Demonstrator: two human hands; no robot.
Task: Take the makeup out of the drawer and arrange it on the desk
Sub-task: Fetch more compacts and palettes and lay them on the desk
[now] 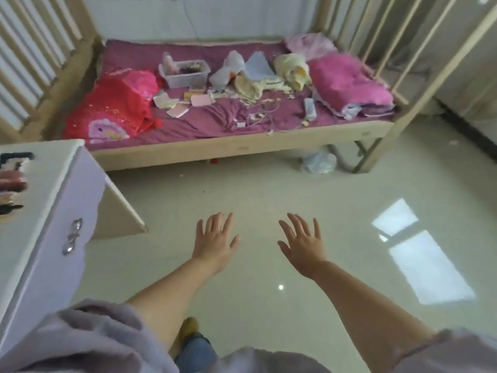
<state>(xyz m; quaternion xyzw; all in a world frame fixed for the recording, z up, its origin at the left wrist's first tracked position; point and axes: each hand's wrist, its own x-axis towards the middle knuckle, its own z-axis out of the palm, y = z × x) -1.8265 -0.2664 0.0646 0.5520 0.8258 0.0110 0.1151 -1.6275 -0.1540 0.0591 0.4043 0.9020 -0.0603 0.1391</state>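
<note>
the bed (pixel 242 122) fills the frame from ten to two o'clock, its purple sheet littered with cloth, a clear plastic bin (pixel 185 72) and small packets. below it the pale tiled floor (pixel 269 189) runs through the centre down to six o'clock.

at nine o'clock stands the white desk (pixel 53 189), its top edge toward the camera, with blurred dark and reddish items (pixel 12 181) lying on it at the far left; they may be makeup, though i cannot tell. a silver drawer handle (pixel 72 236) sits on the desk's front at about eight o'clock. the drawer looks shut from here, and its contents are hidden.

the left hand (pixel 215 238) hovers at six o'clock over the floor, fingers spread and straight, holding nothing. the right hand (pixel 304 242) hangs beside it toward five o'clock, equally splayed and empty. both are well apart from the desk.

by my reading the task sits at or near its start, with the reach to the drawer in hand. to do it well: turn toward nine o'clock, take the handle with the left hand, pull straight and level, and keep the right hand free to lift items out one at a time.
</note>
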